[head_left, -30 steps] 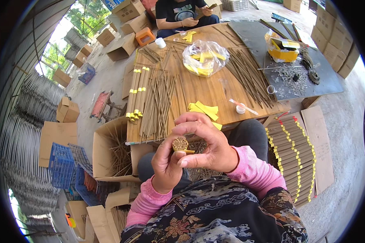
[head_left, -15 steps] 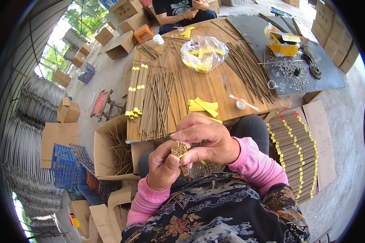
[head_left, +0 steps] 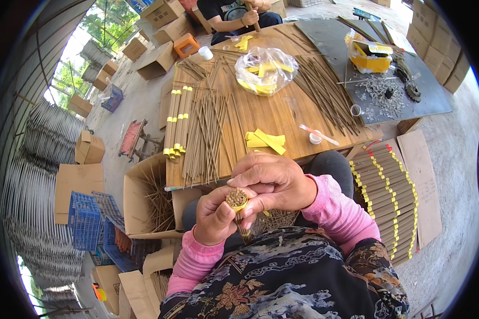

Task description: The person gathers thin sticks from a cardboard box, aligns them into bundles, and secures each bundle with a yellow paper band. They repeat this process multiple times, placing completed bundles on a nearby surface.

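The bundle of brown sticks (head_left: 236, 199) is in front of the torso, over the lap and just short of the near edge of the bench (head_left: 298, 114). Its upper end faces the wearer, and the shaft runs downward, partly hidden by the hands. This attitude appears to expose the stick ends for checking that they lie level.

The left hand (head_left: 213, 219) is closed around the bundle just below the end face, with the thumb on the near side; this grip likely prevents the loose sticks from spreading. The right hand (head_left: 274, 183) is partly closed, fingers bent, with the thumb and fingertips against the right side of the bundle at the yellow paper band (head_left: 241, 208). This position seems suited to pressing the paper flat; whether a paper edge is pinched cannot be told.

Yellow strips (head_left: 265, 141) lie at the near edge of the bench, beyond the right hand, presumably for short reach. A small white cup (head_left: 315, 138) with a flat pink stick (head_left: 320, 135) across it stands to their right. Loose sticks (head_left: 203, 138) lie roughly parallel to the left, probably for easy gathering. Beside them, banded bundles (head_left: 179, 119) are stacked lengthwise, apparently to separate them from the loose stock.
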`<state>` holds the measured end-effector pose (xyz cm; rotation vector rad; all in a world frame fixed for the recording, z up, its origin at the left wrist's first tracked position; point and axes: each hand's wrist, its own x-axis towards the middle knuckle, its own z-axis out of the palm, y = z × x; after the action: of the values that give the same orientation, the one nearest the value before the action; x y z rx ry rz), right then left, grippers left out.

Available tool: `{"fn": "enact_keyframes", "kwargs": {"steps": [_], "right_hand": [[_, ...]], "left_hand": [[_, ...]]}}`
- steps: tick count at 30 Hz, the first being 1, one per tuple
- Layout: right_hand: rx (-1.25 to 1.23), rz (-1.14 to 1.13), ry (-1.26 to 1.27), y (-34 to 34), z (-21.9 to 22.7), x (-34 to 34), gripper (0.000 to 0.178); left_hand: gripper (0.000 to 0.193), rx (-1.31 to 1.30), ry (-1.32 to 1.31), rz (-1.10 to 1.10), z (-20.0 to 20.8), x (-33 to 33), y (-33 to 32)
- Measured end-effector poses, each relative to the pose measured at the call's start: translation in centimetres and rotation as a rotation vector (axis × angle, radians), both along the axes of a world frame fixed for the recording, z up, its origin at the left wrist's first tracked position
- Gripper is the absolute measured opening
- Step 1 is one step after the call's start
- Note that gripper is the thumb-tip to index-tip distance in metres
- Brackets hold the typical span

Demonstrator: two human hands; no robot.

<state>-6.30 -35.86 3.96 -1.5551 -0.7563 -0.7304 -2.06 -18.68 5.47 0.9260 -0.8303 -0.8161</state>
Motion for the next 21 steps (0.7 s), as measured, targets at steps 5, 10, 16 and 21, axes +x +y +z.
{"fn": "enact_keyframes", "kwargs": {"steps": [5,10,16,21], "right_hand": [[-0.014,0.079,0.018,-0.2,-0.1,0.3,0.040],[-0.055,0.045,0.046,-0.3,-0.2,0.6,0.040],[-0.079,-0.013,0.224,0.2,1.6,-0.4,0.046],[0.057,0.137,0.331,0.3,1.9,-0.2,0.038]], "left_hand": [[0.051,-0.004,0.033,-0.040,-0.1,0.3,0.2],[0.050,-0.058,0.068,0.014,-0.1,0.7,-0.1],[0.047,0.020,0.004,0.153,-0.5,0.6,0.1],[0.049,0.017,0.017,0.093,-0.2,0.4,0.0]]}}
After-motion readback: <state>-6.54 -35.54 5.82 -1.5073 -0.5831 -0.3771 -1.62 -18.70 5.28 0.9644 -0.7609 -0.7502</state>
